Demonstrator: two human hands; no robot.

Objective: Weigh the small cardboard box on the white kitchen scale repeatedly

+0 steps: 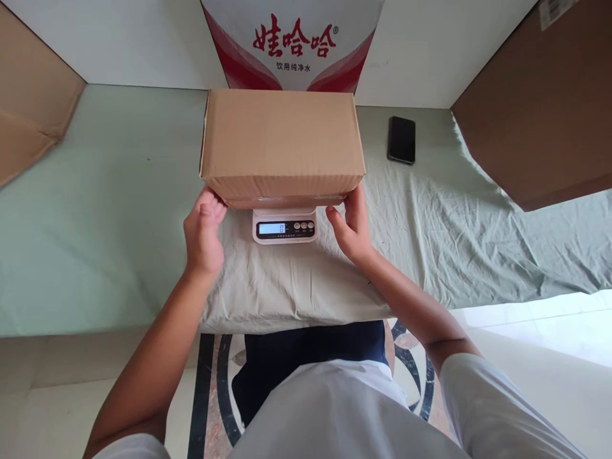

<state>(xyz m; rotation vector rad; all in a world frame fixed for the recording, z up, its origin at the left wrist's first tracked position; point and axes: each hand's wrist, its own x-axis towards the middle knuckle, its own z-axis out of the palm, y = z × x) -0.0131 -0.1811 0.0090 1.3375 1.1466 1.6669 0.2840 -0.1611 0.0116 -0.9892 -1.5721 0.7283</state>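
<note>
A closed brown cardboard box covers the back part of a small white digital scale, whose lit display reads 0. At the box's front left corner is my left hand, its fingertips tucked under the lower edge and its thumb in front. My right hand grips the front right lower corner, the thumb pointing toward the scale. Between them the two hands hold the box. Its underside and the scale's platform are hidden, so I cannot tell whether they touch.
A black phone lies right of the box on the pale green cloth. Behind stands a white and red carton with Chinese lettering against the wall. Large cardboard boxes flank the table at left and right.
</note>
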